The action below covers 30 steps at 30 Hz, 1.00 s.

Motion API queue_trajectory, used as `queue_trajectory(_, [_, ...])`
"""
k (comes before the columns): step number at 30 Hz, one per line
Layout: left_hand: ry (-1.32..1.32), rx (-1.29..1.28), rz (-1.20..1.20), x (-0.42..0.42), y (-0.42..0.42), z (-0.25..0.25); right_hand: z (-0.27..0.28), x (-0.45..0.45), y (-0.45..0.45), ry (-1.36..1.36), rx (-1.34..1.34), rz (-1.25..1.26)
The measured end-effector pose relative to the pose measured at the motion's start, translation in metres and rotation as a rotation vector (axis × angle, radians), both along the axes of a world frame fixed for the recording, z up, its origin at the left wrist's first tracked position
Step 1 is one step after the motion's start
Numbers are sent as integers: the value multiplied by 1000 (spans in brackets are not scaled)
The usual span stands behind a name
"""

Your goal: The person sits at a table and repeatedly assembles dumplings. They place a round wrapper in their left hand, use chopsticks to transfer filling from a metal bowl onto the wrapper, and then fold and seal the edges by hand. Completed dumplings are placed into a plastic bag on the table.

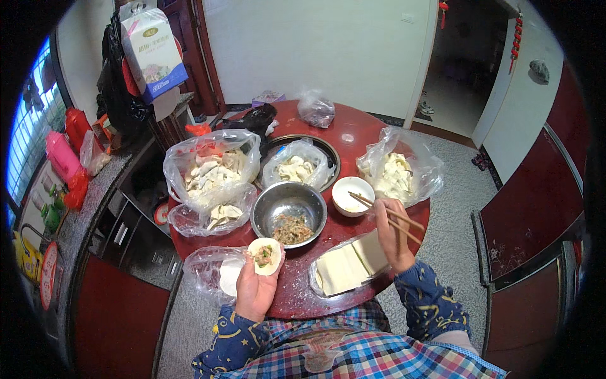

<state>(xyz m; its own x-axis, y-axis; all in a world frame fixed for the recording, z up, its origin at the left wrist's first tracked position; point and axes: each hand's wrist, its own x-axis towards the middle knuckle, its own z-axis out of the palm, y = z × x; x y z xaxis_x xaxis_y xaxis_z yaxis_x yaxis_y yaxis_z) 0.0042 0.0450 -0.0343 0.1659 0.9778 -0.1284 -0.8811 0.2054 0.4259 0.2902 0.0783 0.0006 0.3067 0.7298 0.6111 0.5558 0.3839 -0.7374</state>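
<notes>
In my left hand [255, 289] lies a round dumpling wrapper [258, 245], spread flat with a lump of minced filling [263, 256] in its middle. My right hand [395, 232] grips a pair of wooden chopsticks [400, 221], whose tips are over the white bowl [352, 212]. Between the hands, a steel bowl [289, 189] holds minced filling [292, 229] at its near side. Square wrappers [341, 270] lie in stacks on plastic below my right hand. Left of my left hand, round wrappers [229, 277] sit in a clear plastic bag [201, 270].
Bags of folded dumplings stand on the round red table [293, 303]: a large one [173, 161] at left, a smaller one [182, 220] below it, one [324, 173] on a dark round tray [336, 156], and one [428, 175] at right. A stone counter [90, 213] runs along the left.
</notes>
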Motion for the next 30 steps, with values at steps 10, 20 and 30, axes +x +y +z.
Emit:
queue_trajectory(10, [-52,40,-190,4,-3,16,5,6,-14,572,-83,193])
queue_trajectory(20, [-15,63,-290,7,-8,22,19,-45,-44,768,-266,499])
queue_trajectory(30, [110,126,-181,0,-11,12,23,-40,-65,716,-317,550])
